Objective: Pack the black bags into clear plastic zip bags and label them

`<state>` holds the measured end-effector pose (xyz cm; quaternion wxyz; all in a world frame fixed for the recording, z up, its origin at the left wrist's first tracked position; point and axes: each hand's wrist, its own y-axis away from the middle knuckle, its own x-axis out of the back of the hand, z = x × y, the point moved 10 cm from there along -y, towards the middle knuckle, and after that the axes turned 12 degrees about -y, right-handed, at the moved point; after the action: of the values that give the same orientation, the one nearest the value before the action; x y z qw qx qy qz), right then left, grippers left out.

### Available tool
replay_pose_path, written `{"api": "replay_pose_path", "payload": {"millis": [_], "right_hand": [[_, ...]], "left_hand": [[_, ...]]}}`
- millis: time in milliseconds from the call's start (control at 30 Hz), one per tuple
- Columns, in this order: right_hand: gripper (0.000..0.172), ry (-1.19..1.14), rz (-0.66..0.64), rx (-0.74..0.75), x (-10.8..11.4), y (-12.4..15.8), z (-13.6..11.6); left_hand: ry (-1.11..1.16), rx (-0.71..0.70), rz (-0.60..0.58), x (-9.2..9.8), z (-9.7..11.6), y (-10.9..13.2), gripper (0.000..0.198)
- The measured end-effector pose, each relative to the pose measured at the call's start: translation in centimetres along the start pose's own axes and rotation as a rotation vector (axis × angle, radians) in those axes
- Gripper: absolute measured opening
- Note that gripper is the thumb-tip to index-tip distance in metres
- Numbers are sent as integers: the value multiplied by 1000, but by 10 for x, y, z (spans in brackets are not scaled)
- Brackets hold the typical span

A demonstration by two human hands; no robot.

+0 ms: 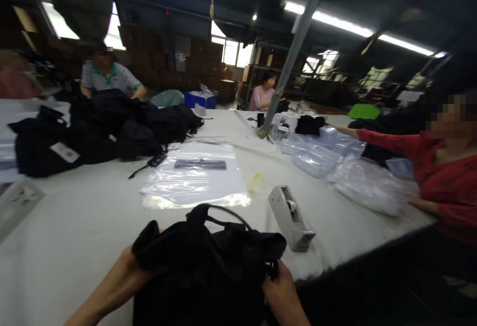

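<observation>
A black fabric bag [208, 266] sits bunched up at the near edge of the white table [74, 216], its thin strap looping up at the top. My left hand [128, 271] grips the bag's left side, fingers tucked into the cloth. Closed on the right side by a strap is my right hand [281, 284]. A flat stack of clear plastic bags [196, 179] lies just beyond the black bag.
A grey tape dispenser [292, 219] stands right of the bag. Black bags [100, 129] are piled at the far left by a person in a striped shirt. A person in red [443, 177] reaches over more clear plastic packs [324, 152]. A steel post [294, 47] rises mid-table.
</observation>
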<state>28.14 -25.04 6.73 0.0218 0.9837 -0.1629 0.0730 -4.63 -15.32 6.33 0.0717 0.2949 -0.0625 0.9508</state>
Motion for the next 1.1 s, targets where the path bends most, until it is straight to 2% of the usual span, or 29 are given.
{"api": "replay_pose_path", "payload": {"millis": [67, 133, 200, 267, 300, 367, 433, 467, 533, 567, 600, 667, 733, 833, 900, 933, 1000, 1033, 1100], "right_hand": [[68, 11, -98, 7, 3, -4, 5], [78, 8, -174, 85, 10, -6, -8], [81, 103, -166, 236, 23, -6, -43], [78, 269, -162, 432, 22, -1, -90], [79, 343, -191, 527, 13, 3, -113], [86, 463, -305, 712, -20, 15, -148], [88, 571, -416, 899, -60, 32, -164], [82, 627, -449, 982, -78, 40, -164], [52, 731, -471, 1110, -104, 54, -149], [39, 776, -463, 1156, -113, 59, -138], [35, 818, -446, 1193, -118, 63, -125], [39, 895, -408, 1237, -121, 67, -100], [38, 941, -385, 1240, -119, 67, -86], [32, 927, -472, 1214, -117, 69, -89], [44, 834, -593, 1177, -113, 74, -105], [48, 749, -661, 1156, -108, 77, -116], [44, 487, -744, 1124, -89, 78, -142], [41, 344, -734, 1097, -75, 72, -155], [35, 147, -561, 969, -41, 37, -169]], "left_hand": [[33, 53, -26, 11, -18, 11, 43], [63, 84, -75, 12, -27, 15, 45], [52, 98, -97, 12, -31, 13, 46], [27, 92, -91, 13, -29, 9, 45], [17, 82, -88, 13, -27, 7, 44], [4, 62, -99, 13, -22, 5, 42], [11, 67, -116, 11, -19, 4, 39], [26, 73, -118, 11, -19, 5, 39], [57, 78, -135, 12, -17, 7, 42], [64, 76, -152, 13, -16, 9, 45], [65, 69, -175, 14, -15, 12, 48], [92, 39, -220, 21, -11, 16, 56], [210, -8, -232, 37, -3, 18, 66], [416, -85, -171, 70, 13, 4, 60], [448, -117, -160, 83, 25, -17, 46], [442, -122, -173, 84, 31, -30, 41], [391, -116, -233, 75, 39, -59, 38], [343, -106, -270, 67, 41, -73, 39], [220, -77, -368, 45, 39, -96, 41]]}}
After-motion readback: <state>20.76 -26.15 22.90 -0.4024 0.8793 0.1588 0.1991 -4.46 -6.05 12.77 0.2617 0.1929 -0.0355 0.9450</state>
